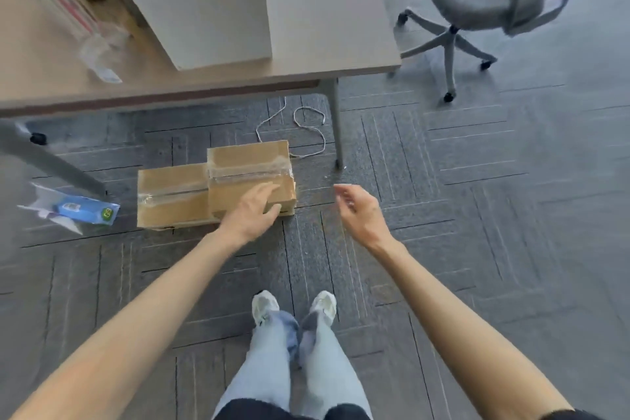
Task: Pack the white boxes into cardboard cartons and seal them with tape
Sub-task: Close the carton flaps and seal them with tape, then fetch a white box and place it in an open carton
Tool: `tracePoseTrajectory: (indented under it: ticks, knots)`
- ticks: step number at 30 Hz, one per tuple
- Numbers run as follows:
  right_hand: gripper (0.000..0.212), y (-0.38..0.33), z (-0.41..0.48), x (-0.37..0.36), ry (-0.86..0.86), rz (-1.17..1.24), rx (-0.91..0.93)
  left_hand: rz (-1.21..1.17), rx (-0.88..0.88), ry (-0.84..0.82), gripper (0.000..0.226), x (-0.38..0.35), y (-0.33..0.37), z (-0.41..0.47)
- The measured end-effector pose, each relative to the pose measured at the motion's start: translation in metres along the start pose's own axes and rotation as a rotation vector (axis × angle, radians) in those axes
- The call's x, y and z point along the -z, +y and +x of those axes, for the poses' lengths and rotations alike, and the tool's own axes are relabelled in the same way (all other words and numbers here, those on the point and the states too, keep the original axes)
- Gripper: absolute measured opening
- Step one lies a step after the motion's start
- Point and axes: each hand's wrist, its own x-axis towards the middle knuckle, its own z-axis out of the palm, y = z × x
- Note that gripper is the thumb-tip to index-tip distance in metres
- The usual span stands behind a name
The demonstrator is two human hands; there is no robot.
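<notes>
Two taped cartons on the floor [443, 249], just near of the worktop [341, 44]. The smaller carton [250, 164] is at the right end of the bigger carton [170, 201], touching it. Both lie long side left to right, with clear tape running the same way. Left hand [252, 213] rests on the smaller one's near edge, grip apart, fingers straight. Right hand [358, 211] hangs in the air to the right, grip loosely curled, holding nothing.
</notes>
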Motion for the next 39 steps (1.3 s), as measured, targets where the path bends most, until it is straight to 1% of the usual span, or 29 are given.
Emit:
tracePoseTrajectory:
  ticks: [3,5,6,9,12,15,17,20,23,26,32,39]
  knots:
    - [0.032,-0.042,-0.035,0.054,0.041,-0.137,0.070,0.107,-0.142,0.018,0.049,0.028,0.054,-0.020]
    - [0.033,-0.055,-0.053,0.084,0.077,-0.201,0.093,0.154,-0.234,0.052,0.049,0.038,0.084,-0.023]
    - [0.033,-0.057,-0.061,0.099,0.122,-0.221,0.112,0.173,-0.286,0.071,0.049,0.041,0.101,-0.021]
    - [0.028,-0.053,-0.074,0.137,0.248,-0.230,0.159,0.220,-0.423,0.106,0.045,0.048,0.151,-0.010]
    - [0.027,-0.039,-0.068,0.173,0.304,-0.238,0.130,0.264,-0.531,0.111,0.045,0.051,0.195,0.008]
    - [0.029,-0.014,-0.039,0.213,0.324,-0.266,0.116,0.324,-0.582,0.133,0.048,0.054,0.234,0.046]
    - [0.032,0.005,-0.014,0.243,0.316,-0.263,0.102,0.332,-0.573,0.154,0.049,0.056,0.260,0.074]
    - [0.035,0.026,0.025,0.291,0.296,-0.255,0.114,0.331,-0.495,0.188,0.049,0.057,0.295,0.110]
    - [0.037,0.040,0.060,0.335,0.264,-0.251,0.147,0.322,-0.390,0.170,0.049,0.054,0.333,0.143]
    - [0.038,0.048,0.094,0.369,0.215,-0.262,0.163,0.316,-0.348,0.177,0.050,0.052,0.369,0.173]
    - [0.038,0.057,0.154,0.431,0.179,-0.265,0.173,0.231,-0.326,0.213,0.047,0.052,0.421,0.243]
    - [0.042,0.070,0.248,0.489,0.142,-0.413,0.152,0.340,-0.329,0.296,0.048,0.054,0.467,0.349]
